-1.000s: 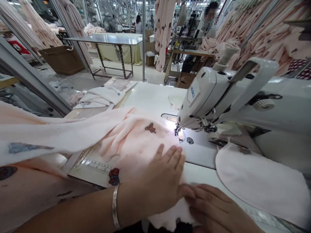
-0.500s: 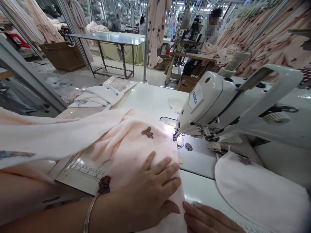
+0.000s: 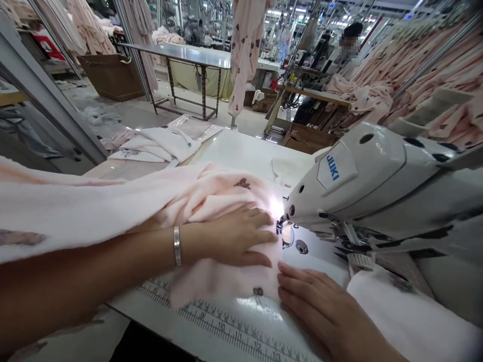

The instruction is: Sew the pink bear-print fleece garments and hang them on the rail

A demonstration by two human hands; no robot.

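Observation:
Pale pink fleece fabric (image 3: 211, 193) with small bear prints runs under the presser foot (image 3: 279, 225) of a white JUKI sewing machine (image 3: 362, 166). My left hand (image 3: 241, 236), a silver bangle on its wrist, lies flat on the fabric just left of the foot, fingers spread. My right hand (image 3: 313, 296) rests at the fabric's right edge near its front end, fingers stretched out and fingertips touching the edge. The machine's lamp glows by the needle. A printed ruler (image 3: 226, 327) shows on the tabletop in front of the fabric.
A white folded cloth pile (image 3: 154, 143) lies at the table's back left. Another pale piece (image 3: 407, 306) sits right of my right hand. Beyond stand a metal table (image 3: 181, 53), a cardboard box (image 3: 111, 75), hanging pink garments (image 3: 418, 65) and a person (image 3: 347, 48).
Both hands have moved forward toward the needle, with the fabric fed along under the foot. The fabric's front end has come into view, uncovering more of the ruler. The view has shifted slightly.

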